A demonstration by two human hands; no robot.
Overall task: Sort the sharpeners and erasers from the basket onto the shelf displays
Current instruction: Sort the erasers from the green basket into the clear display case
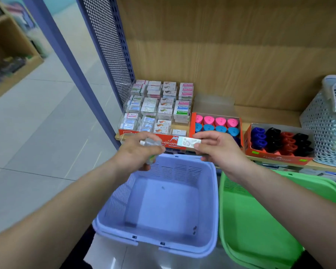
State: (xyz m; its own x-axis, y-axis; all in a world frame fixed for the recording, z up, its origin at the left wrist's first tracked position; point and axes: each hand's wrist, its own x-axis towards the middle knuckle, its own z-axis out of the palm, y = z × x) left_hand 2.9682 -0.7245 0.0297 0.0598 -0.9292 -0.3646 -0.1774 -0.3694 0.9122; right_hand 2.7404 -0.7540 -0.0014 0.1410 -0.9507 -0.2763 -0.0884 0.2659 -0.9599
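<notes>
The grip of the left hand [142, 150] is closed around a small bundle of wrapped erasers [151, 145]; how many are held cannot be told, since they are blurred. Just to its right, a single wrapped eraser [188, 142] is pinched between the thumb and fingers of the right hand [219, 150]. Both hands are raised in front of the shelf [270, 113], close to its front edge.

On the shelf, the eraser display [171, 142] is seen at the left, with most compartments stacked full; its front right compartment looks only thinly filled. Beside it stands a box [192, 124] of pink and blue sharpeners [214, 123], then a second box [277, 157] of blue, black and red sharpeners [279, 141], both rows looking well stocked. A white basket [322, 133] is set at the far right of the shelf.

Below the hands, the purple basket [155, 241] is shown with nothing in it but a few small specks, and no goods are visible in the green basket [250, 220], though part of it is hidden by the right arm.

The sorting is judged to be nearly finished: what is left appears to be only the erasers now held, which have yet to be set into the eraser display.
</notes>
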